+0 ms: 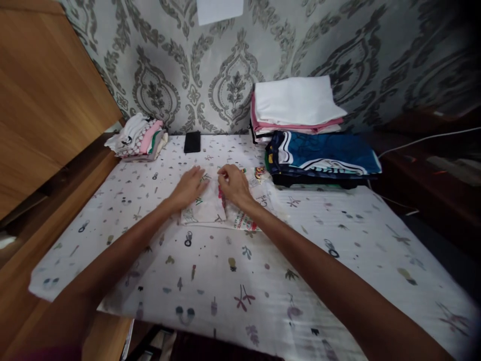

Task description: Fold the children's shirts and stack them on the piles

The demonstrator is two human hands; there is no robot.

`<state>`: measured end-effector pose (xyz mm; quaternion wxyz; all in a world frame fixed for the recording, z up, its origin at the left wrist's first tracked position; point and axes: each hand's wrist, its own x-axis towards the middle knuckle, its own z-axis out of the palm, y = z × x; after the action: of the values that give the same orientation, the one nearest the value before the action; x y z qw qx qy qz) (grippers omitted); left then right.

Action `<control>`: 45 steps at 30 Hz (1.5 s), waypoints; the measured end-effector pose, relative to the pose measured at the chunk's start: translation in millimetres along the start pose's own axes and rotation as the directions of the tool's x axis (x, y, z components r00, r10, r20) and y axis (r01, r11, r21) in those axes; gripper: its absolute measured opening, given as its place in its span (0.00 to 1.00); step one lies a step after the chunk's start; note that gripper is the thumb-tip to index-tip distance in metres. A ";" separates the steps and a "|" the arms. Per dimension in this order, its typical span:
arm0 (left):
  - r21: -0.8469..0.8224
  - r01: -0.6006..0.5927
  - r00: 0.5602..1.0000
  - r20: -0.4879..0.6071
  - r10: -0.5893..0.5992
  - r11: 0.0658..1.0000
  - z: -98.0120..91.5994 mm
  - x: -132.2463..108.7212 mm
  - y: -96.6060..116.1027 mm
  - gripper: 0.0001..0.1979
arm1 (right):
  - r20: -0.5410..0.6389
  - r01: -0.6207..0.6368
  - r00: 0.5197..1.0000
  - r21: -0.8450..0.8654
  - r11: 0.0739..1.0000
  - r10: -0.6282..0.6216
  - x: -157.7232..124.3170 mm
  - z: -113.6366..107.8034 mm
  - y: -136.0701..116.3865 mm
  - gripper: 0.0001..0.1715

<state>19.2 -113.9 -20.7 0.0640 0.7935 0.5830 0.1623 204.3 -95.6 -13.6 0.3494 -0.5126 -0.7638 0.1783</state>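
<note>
A small white printed garment [210,213] lies partly folded in the middle of the table, on a white patterned cloth [233,281]. My left hand [191,186] rests flat on the garment's left part, fingers stretched out. My right hand [233,184] is beside it, fingers curled and pinching the garment's upper edge near the fold. Both forearms reach in from the bottom of the view.
A small pile of folded white and pink clothes [139,138] sits at the back left. A black phone [192,142] lies near the wall. At the back right stands a taller stack of white, pink and blue folded fabrics [308,130]. A wooden panel [41,95] borders the left.
</note>
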 end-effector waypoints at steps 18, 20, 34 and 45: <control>-0.289 -0.212 0.964 -0.219 0.151 0.934 -44.3 -151.5 41.5 0.08 | 0.335 0.126 0.939 -0.133 0.983 -0.076 16.4 21.5 6.1 0.27; -0.242 -0.062 0.977 -0.215 0.009 0.968 -52.0 -154.8 32.5 0.05 | 0.273 0.210 0.944 -0.060 0.976 -0.186 1.5 9.2 -2.3 0.25; 0.186 0.210 0.974 0.046 -0.222 0.960 -42.1 -133.1 50.3 0.04 | 0.421 0.484 0.804 -0.055 0.874 -0.419 -76.6 -21.9 -15.3 0.20; 0.182 0.033 0.998 0.046 -0.042 0.983 -48.2 -143.2 45.0 0.13 | 0.384 0.451 0.820 0.025 0.892 -0.425 -77.8 1.0 -40.8 0.12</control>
<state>5.5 -267.6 11.4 0.0094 0.7888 0.6084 0.0877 194.6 -182.9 -15.9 0.2092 -0.2904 -0.9194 0.1631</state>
